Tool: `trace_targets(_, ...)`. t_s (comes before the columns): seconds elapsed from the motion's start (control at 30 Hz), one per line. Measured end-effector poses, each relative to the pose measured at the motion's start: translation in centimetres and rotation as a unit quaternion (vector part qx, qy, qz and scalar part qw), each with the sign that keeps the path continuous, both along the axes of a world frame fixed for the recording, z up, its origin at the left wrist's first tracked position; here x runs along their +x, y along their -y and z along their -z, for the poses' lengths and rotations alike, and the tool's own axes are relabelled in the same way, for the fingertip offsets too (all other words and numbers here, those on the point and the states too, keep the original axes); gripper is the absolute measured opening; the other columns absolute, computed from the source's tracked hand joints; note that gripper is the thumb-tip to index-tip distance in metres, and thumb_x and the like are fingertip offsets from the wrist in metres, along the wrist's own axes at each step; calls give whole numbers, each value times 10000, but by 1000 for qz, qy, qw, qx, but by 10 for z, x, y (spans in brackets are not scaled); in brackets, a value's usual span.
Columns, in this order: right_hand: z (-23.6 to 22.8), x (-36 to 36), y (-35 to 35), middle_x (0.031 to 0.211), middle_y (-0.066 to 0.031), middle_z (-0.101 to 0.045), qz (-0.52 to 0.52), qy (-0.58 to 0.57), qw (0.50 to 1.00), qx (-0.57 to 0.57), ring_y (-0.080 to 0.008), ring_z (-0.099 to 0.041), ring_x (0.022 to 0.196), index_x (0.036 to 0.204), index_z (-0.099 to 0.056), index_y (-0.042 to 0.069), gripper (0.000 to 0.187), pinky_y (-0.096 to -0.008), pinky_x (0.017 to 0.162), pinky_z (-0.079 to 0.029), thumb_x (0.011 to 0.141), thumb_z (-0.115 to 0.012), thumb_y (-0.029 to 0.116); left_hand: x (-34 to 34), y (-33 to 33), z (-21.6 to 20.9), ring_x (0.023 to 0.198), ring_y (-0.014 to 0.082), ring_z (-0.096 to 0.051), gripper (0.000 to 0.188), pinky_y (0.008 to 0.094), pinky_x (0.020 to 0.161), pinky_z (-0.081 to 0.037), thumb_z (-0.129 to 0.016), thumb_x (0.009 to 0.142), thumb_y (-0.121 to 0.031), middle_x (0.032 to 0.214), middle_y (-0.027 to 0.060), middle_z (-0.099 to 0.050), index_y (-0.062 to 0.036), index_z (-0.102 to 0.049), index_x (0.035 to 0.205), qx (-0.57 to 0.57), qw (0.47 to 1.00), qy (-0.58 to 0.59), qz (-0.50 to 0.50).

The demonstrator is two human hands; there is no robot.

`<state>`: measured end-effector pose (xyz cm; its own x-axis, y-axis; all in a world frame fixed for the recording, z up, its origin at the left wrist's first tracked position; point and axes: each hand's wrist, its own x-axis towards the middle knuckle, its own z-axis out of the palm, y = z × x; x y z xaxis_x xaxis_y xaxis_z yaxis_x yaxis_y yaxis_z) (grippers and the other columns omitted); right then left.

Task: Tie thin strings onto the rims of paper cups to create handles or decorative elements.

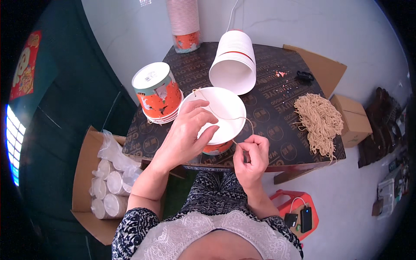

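In front of me a white-lined paper bucket [232,104] with an orange and teal outside stands tilted, its mouth toward me. A beige cord [225,118] runs from a knot at its far left rim, across the mouth and over the right rim. My right hand [252,158] pinches the cord's end just outside that rim. Over the left side of the mouth is my left hand [190,130], its fingers curved and the thumb apart, with nothing visible between them. Whether its palm touches the rim is hidden.
Upside-down orange buckets [159,97] stand at left. Behind lie nested white buckets [234,65] and a tall wrapped stack [184,21]. A heap of beige cords [318,121] lies at the table's right. An open carton [82,190] sits lower left, a red stool [314,212] lower right.
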<state>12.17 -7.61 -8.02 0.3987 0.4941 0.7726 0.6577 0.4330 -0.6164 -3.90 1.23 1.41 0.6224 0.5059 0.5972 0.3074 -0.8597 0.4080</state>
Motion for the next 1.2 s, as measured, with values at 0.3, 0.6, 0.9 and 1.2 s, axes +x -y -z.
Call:
trace_targets(0.3,-8,4,9,923,-86,-544,-64,-46,997,15,-131,-503,688,853,-628,-5,163,-239,566,-399,747,-676,-120,5,16,-12,1336,431,-378,300,569,1067,-350,-755,710,-63,1244,96,-580,-99,-696,1002,84,993,-47,62)
trace_targets(0.6,-13,9,17,889,-79,-578,-145,-40,989,16,-103,-509,627,885,-638,-4,144,-221,535,-395,785,-664,-104,15,23,-7,1372,436,-338,192,675,1098,-248,-779,662,-80,1208,119,-563,-65,-670,820,112,985,-64,111)
trace_targets(0.9,-7,11,12,744,-78,-575,-141,-20,990,-1,-181,-564,579,893,-655,12,165,-293,505,-418,770,-710,-83,19,24,-1,1374,441,-360,100,658,1112,-239,-736,738,-60,1211,107,-602,-45,-642,765,99,987,-69,109)
trace_targets(1.2,-4,8,2,775,-92,-568,-101,-31,994,-13,-200,-584,603,839,-660,4,131,-302,530,-456,756,-691,-92,9,10,7,1287,425,-459,131,602,1042,-340,-734,745,-30,1108,124,-626,-21,-603,750,98,992,43,70)
